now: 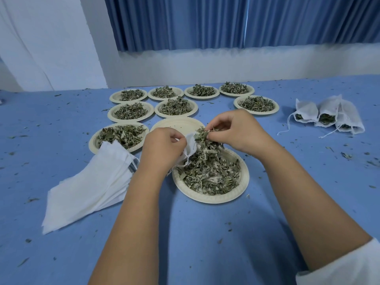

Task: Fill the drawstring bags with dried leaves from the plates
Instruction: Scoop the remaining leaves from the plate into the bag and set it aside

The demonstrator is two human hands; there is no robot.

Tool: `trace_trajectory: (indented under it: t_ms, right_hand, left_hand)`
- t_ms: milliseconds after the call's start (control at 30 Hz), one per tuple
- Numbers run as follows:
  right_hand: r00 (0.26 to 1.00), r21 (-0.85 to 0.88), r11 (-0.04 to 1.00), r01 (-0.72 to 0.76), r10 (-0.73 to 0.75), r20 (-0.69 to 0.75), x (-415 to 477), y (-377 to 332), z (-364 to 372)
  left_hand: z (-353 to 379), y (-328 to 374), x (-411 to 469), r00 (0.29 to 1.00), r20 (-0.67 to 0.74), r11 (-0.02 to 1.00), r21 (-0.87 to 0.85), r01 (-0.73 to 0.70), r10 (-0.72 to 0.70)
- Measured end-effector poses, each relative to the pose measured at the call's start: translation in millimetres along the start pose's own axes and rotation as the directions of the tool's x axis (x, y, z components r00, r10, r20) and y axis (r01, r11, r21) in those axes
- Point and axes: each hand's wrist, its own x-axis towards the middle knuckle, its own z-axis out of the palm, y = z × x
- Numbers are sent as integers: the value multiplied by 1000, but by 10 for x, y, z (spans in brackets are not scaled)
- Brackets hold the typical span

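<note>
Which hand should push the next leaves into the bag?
Right. The right hand pinches a clump of dried leaves right at the mouth of the bag, which the left hand grips.

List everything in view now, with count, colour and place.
Near plate: one, cream, heaped with green leaves, under the hands.
Other leaf plates: eight, cream, behind it.
Empty plate: one, cream, just behind the hands.
Empty bags: one stack, white, left of the near plate.
Filled bags: three, white, far right.
Table: one, blue, strewn with leaf crumbs.
Curtain: one, blue, at the back.
Left grip: bare hand, pinches one white bag over the near plate.
Right grip: bare hand, pinches a leaf tuft at the bag's mouth.
</note>
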Motion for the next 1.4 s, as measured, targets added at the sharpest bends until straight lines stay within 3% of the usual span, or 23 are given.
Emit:
trace_trajectory:
  t_ms: [267,500,633,733,1000,1400]
  right_hand:
    - [992,-131,991,-33,49,119,-27,-4,64]
    - [999,120,992,-47,49,-18,-15,-45,6]
    - [990,353,935,-16,66,-128,-16,-104,74]
    - [982,421,907,-10,89,-168,-20,-125,172]
    - [995,53,998,-41,45,-94,-12,-21,283]
    - [994,-266,960,88,-66,91,-26,-7,311]
  left_hand:
    - [-11,13,-2,1000,-10,998,57,-22,22]
    - [-32,8,0,999,-22,999,48,-24,25]
    - [-14,58,-24,999,7,998,43,-35,35]
    - [-12,94,-34,1000,26,1000,-13,6,-6]
    - [-36,93,-19,995,38,965,-242,104,-98]
    - [-1,97,-4,994,65,945,-308,106,-90]
